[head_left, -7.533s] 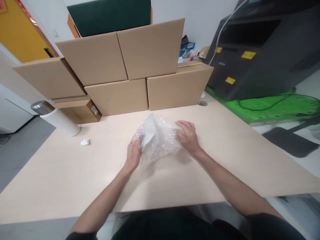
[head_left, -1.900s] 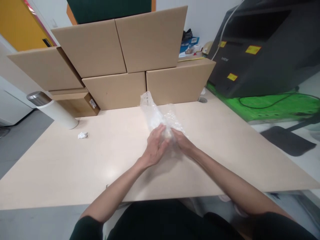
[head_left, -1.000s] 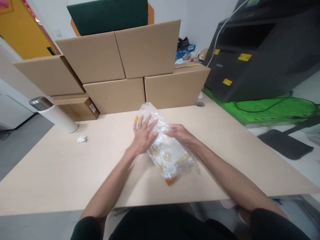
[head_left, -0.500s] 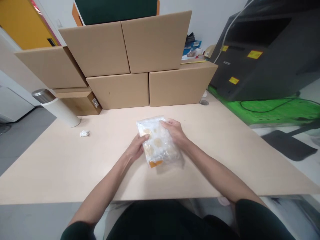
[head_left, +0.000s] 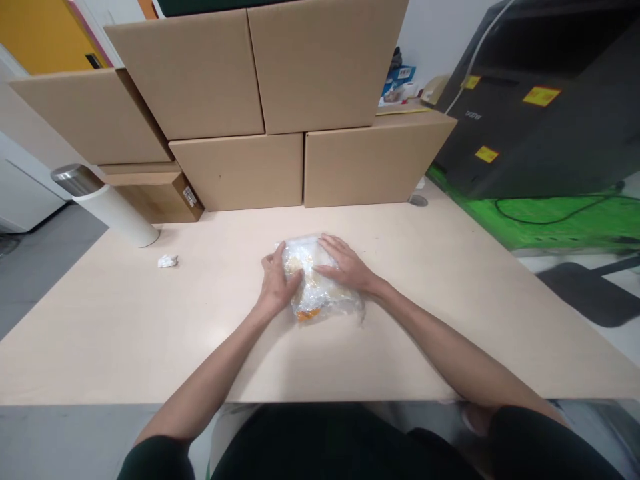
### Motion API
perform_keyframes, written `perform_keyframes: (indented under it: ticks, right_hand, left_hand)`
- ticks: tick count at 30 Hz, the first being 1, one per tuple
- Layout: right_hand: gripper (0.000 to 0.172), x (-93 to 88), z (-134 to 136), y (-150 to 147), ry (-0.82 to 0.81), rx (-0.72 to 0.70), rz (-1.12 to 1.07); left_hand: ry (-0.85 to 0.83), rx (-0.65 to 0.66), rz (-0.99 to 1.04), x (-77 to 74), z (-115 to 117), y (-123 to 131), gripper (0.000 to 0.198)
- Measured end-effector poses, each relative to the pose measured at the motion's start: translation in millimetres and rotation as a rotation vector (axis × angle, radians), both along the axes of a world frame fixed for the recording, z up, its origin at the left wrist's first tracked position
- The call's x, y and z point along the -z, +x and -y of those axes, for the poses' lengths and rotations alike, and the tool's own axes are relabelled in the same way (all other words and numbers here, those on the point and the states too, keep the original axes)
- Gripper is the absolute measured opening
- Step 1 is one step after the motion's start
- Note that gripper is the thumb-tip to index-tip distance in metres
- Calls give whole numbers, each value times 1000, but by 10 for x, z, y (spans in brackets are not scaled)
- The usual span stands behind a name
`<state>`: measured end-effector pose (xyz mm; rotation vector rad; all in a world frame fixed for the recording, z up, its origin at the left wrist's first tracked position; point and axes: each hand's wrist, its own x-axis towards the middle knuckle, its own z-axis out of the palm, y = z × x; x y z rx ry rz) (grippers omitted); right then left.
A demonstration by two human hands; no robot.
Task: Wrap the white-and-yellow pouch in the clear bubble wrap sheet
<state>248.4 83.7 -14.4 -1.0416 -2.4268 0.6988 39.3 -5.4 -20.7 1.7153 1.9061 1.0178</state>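
Through the head camera I see, at the left, a white bottle (head_left: 116,212) and a small crumpled scrap (head_left: 168,261), both well apart from the work; I would leave them there. Next comes the left hand (head_left: 276,280), its thumb spread from the fingers, touching the left edge of the bubble-wrapped packet (head_left: 323,293). I cannot tell if any fingertip goes under. The packet lies between the hands, about the middle of the table (head_left: 200,320), with an orange patch (head_left: 307,315) at its near edge. To the right, the right hand (head_left: 349,268) rests on the upper right part, fingers extended, thumb apart, not pinching. In my judgement, this handling asks for light, even pressure from both palms, holding the loose plastic flat without bending what is inside.
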Motion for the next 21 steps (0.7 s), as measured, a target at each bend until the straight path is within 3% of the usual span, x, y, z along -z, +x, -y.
perform_keyframes:
  ticks: [3,7,10,16,21]
  right_hand:
    - [105,-29,-58,138,-61,-98,126]
    - [128,-56,-102,229,-125,-190,226]
    - [136,-21,-114,246,-147,-202,269]
    - [132,59,-125,267,-106,-181,224]
    - [116,-121,61,250,29,-156,241]
  left_hand:
    - [15,36,-242,-65,15,-85,79]
    - [-136,215,-387,-140,7,-198,108]
    - [-189,277,-446,-153,-12,-233,125]
    - [-214,295,-512,-128,-38,-226,127]
    - [-175,273,-547,-120,-27,-209,126]
